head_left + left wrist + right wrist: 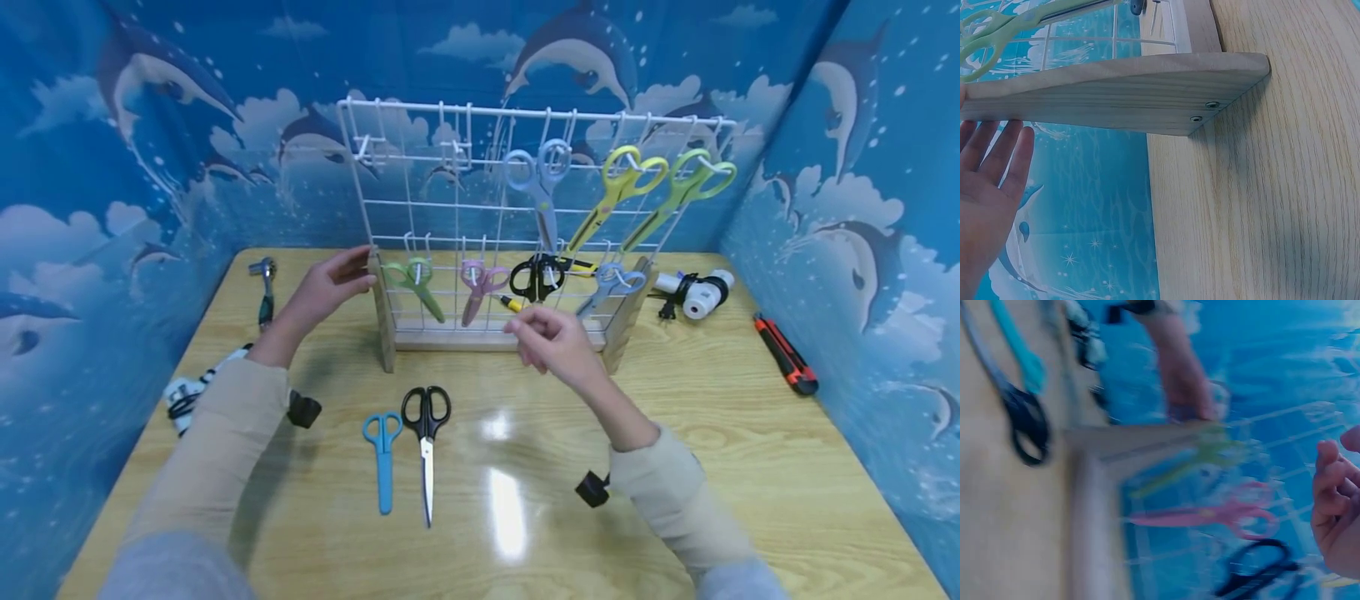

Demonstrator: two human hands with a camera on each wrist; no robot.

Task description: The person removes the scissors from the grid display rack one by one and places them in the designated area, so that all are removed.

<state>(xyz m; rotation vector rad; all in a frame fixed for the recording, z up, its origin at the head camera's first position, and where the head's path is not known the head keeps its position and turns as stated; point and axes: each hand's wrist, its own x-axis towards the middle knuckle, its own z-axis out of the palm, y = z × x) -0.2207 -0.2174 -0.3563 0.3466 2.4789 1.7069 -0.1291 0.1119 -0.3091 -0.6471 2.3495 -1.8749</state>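
A white wire-grid rack point(405, 202) with wooden sides stands on the table. My left hand point(322, 292) holds its left side panel point(1104, 94), fingers at one edge and thumb at the other. My right hand point(558, 343), fingers loosely bent and holding nothing, is in front of the rack's lower right part. Blue scissors point(542, 187), yellow scissors point(611, 196) and lime-green scissors point(678, 196) hang on the upper row. Below hang green scissors point(420, 287), pink scissors point(1210, 516), black scissors point(537, 277) and light-blue scissors point(609, 283). The right wrist view is blurred.
Blue-handled scissors with a blue cover point(384, 467) and black-handled scissors point(426, 433) lie in front of the rack. A ratchet point(266, 292) and a white corded tool point(191, 396) lie left; a white corded device point(701, 294) and red-black cutter point(785, 354) lie right.
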